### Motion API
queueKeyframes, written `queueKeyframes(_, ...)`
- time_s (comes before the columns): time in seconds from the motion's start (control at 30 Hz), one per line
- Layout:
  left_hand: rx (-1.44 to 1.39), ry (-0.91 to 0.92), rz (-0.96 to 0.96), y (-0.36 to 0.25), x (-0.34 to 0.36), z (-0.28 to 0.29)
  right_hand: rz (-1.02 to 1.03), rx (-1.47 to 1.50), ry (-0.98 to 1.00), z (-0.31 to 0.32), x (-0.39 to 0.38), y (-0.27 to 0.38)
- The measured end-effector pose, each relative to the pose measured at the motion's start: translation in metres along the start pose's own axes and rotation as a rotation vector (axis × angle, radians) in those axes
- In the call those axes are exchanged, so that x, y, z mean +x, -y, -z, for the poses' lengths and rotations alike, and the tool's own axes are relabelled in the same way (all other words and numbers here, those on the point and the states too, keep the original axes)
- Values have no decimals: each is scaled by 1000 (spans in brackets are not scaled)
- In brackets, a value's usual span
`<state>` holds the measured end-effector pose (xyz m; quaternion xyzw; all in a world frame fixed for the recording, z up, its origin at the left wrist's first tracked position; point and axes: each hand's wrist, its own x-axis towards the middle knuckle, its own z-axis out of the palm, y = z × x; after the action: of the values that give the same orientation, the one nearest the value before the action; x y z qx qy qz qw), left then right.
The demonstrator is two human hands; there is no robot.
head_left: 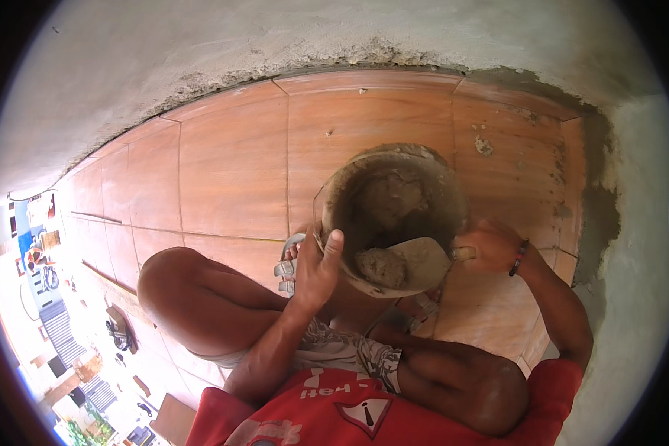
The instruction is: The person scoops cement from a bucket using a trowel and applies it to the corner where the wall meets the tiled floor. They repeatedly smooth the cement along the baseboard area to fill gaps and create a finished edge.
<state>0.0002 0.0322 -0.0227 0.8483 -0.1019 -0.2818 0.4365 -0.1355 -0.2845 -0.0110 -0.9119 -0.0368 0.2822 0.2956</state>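
A round, mortar-smeared bucket (453, 186) is between my knees, with wet grey mortar (394, 195) inside. My left hand (317, 271) grips the bucket's near left side, thumb up by the rim; the other fingers are partly hidden. In my right hand (492, 247) is the handle of a trowel, held at the bucket's right rim. The trowel blade (427, 262) lies across the near part of the bucket's mouth, carrying a lump of mortar (381, 267) toward its left end.
Orange-brown tiles (234, 163) cover the floor, with matching skirting tiles along the rough plaster wall (223, 44). Fresh grey mortar (598, 201) edges the right wall. Dried mortar bits (483, 145) lie on the tiles. Sandals (119, 328) and assorted items are at the far left.
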Motion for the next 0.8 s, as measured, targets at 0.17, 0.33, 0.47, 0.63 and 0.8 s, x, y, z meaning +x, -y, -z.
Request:
queueKeyframes(0.17,-74,-36,66,14,-3,-1,62,134,-85,-7,-2,-14)
queueKeyframes(0.33,-101,-29,58,21,-5,-3,-22,221,-245,11,-10,-19)
queueKeyframes(0.47,-97,-79,36,25,-7,-8,2,150,-485,24,-10,-47)
queueKeyframes(0.63,-78,-2,120,14,-10,-2,-167,126,-614,42,2,-94)
queueKeyframes(0.8,-89,-39,107,2,-12,-4,-163,173,-717,43,34,-135)
